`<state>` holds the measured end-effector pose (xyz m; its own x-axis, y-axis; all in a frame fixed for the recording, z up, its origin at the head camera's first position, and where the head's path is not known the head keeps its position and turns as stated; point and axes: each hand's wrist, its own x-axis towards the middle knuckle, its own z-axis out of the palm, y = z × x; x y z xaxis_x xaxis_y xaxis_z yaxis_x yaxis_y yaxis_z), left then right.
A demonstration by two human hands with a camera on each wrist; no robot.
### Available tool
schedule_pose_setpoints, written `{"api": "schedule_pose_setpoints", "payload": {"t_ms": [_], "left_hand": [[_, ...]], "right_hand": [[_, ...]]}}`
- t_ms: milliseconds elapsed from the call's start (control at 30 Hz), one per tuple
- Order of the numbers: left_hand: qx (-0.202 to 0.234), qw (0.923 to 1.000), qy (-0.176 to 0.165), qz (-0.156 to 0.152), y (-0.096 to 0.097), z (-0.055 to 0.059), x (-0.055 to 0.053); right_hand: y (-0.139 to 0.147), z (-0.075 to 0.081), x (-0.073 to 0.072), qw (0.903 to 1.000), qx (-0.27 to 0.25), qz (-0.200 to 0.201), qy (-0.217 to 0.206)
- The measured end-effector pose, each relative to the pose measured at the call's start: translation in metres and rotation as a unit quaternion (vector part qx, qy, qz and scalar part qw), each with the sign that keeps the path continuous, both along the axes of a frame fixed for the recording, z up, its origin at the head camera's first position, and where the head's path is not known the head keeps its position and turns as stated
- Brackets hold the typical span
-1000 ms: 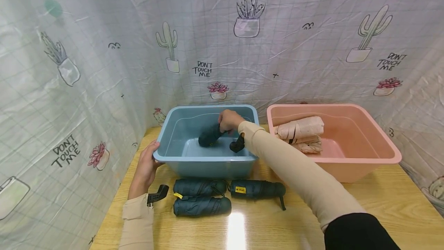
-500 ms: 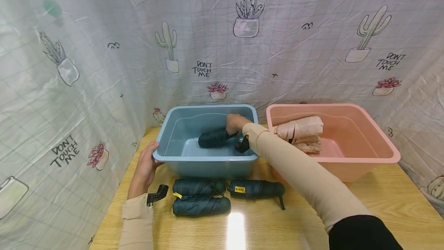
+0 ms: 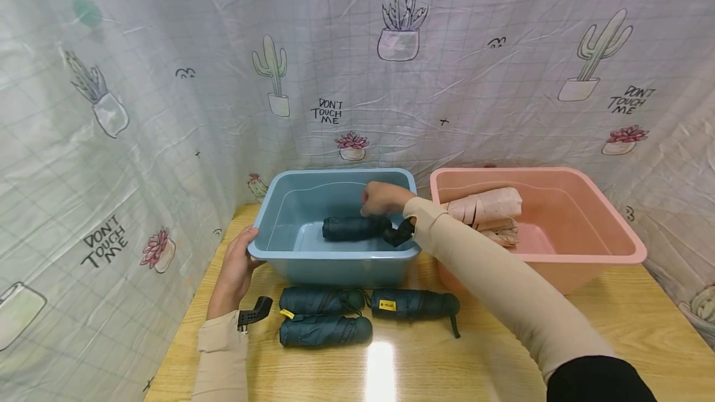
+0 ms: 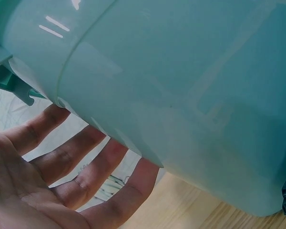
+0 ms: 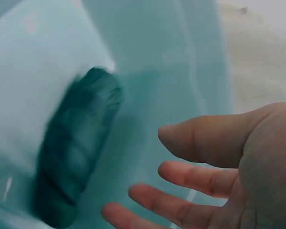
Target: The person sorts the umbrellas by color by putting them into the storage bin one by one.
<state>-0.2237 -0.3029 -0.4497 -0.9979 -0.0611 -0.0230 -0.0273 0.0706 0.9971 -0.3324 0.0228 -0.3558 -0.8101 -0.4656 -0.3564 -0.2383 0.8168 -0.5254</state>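
A dark folded umbrella [image 3: 354, 228] lies on the floor of the blue bin [image 3: 341, 255]. My right hand [image 3: 385, 197] is just above it inside the bin; in the right wrist view, the fingers are spread apart from the umbrella [image 5: 78, 148] and hold nothing. My left hand [image 3: 237, 262] rests at the bin's left front corner. Its fairly straight fingers touch the outer wall [image 4: 171, 95] in the left wrist view. In front of the bin lie three more dark folded umbrellas: one behind [image 3: 318, 300], one nearer [image 3: 324, 332], and one with a yellow label [image 3: 416, 304].
To the right stands a pink bin [image 3: 586, 258] with pale folded umbrellas [image 3: 485, 205] at its left end. Both bins stand on a wooden table [image 3: 436, 365]. Behind it hangs a cactus-print curtain [image 3: 475, 92].
My right hand has let go of the umbrella and shifted slightly right. The umbrella has gone from tilted to lying flat on the bin floor. My left hand has stayed put.
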Motion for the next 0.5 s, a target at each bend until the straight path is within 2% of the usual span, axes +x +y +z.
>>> {"api": "schedule_pose_setpoints", "payload": {"t_ms": [233,300,400,500], "left_hand": [[-0.004,1.0,0.0,-0.004,0.0,0.0,-0.001],[-0.002,1.0,-0.002,-0.006,0.0,0.0,-0.001],[-0.002,1.0,-0.006,-0.007,0.0,0.0,-0.001],[0.0,0.9999,-0.005,-0.012,0.0,-0.001,-0.001]], "right_hand": [[0.012,0.03,0.029,0.9985,-0.038,0.015,0.035],[0.017,0.037,0.039,0.9965,-0.055,0.031,0.055],[0.029,0.045,0.056,0.9924,-0.089,0.051,0.069],[0.043,0.049,0.071,0.9889,-0.121,0.058,0.064]]}}
